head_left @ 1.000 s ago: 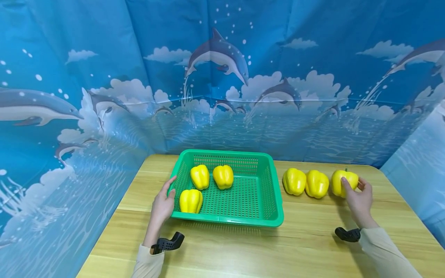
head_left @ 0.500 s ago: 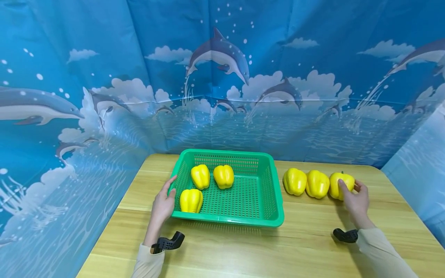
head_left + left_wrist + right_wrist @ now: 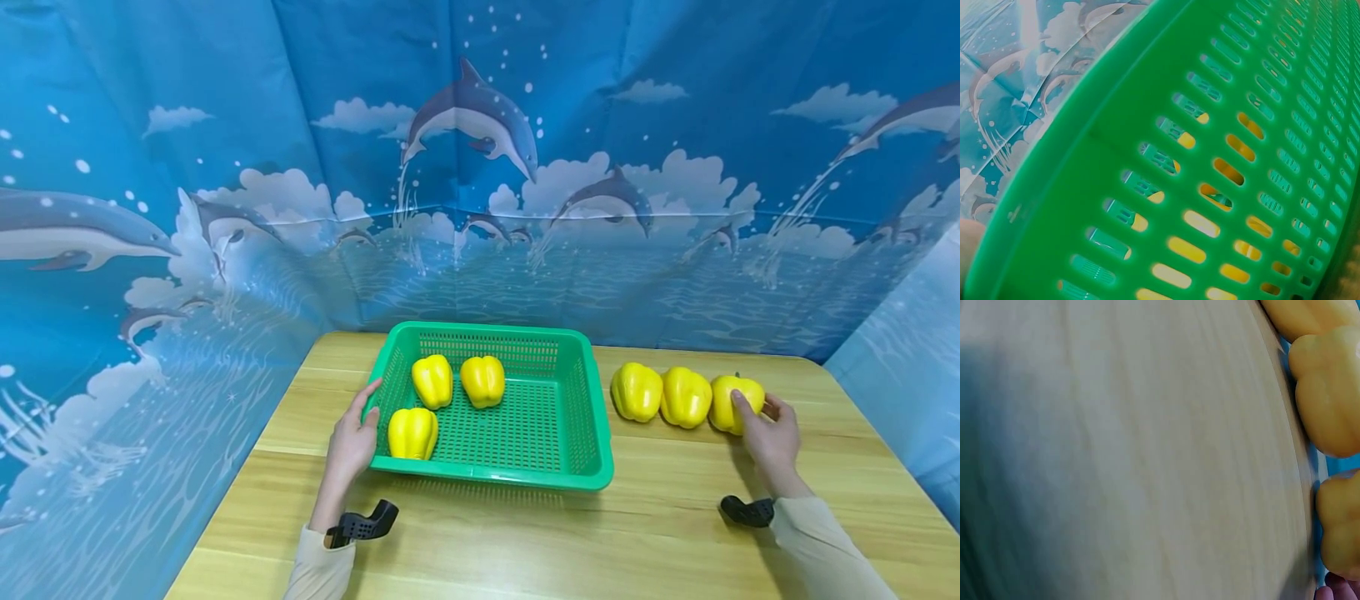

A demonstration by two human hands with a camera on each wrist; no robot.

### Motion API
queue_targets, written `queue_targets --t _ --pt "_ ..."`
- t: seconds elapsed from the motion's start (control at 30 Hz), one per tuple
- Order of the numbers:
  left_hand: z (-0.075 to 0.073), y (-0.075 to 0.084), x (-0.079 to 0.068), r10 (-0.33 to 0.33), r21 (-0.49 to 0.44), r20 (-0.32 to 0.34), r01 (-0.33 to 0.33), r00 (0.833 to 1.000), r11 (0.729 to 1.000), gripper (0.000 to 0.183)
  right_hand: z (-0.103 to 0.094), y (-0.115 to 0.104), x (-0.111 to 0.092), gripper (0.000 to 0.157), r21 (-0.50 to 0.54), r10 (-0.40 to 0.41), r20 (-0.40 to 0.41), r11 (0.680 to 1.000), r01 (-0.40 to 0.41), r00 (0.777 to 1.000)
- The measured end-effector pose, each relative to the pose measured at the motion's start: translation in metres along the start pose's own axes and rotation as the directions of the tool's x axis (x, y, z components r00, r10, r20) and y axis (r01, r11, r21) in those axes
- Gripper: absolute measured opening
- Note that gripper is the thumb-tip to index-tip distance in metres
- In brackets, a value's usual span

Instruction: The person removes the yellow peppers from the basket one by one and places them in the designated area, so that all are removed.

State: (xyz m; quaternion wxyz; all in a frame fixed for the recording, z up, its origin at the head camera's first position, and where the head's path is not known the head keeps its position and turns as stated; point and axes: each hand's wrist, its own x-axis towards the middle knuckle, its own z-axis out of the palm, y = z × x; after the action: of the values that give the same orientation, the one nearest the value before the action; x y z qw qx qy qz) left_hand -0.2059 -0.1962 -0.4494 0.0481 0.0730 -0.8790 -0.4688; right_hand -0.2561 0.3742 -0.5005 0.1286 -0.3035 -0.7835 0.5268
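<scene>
My right hand (image 3: 774,437) holds a yellow bell pepper (image 3: 726,407), thumb across its front and fingers at its right side. This pepper stands upright at the right end of a row, close against the middle pepper (image 3: 686,398), with another pepper (image 3: 636,392) to the left. At the left end of a green plastic basket (image 3: 517,477), my left hand (image 3: 351,442) grips the rim. Three yellow bell peppers lie inside: a front one (image 3: 412,433), a back left one (image 3: 432,382) and another (image 3: 482,382) beside it. The left wrist view shows the basket's slotted wall (image 3: 1166,181) close up.
The wooden table (image 3: 525,542) spreads in front of the basket and the row. A blue dolphin-printed cloth (image 3: 480,275) hangs behind the table's back edge and along both sides. Black wrist cameras (image 3: 367,522) sit on both wrists.
My right hand has moved the pepper left and slightly nearer, closing the gap to the middle pepper. During the last half second it barely moves. The left hand and basket have stayed put.
</scene>
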Motion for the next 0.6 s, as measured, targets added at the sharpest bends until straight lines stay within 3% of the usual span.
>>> queue_targets --t 0.6 --pt "-0.0002 -0.0011 0.0003 -0.001 0.007 -0.003 0.001 1.0 1.0 0.045 -0.0023 0.0037 -0.002 0.086 0.002 -0.013 0.026 1.0 0.013 1.0"
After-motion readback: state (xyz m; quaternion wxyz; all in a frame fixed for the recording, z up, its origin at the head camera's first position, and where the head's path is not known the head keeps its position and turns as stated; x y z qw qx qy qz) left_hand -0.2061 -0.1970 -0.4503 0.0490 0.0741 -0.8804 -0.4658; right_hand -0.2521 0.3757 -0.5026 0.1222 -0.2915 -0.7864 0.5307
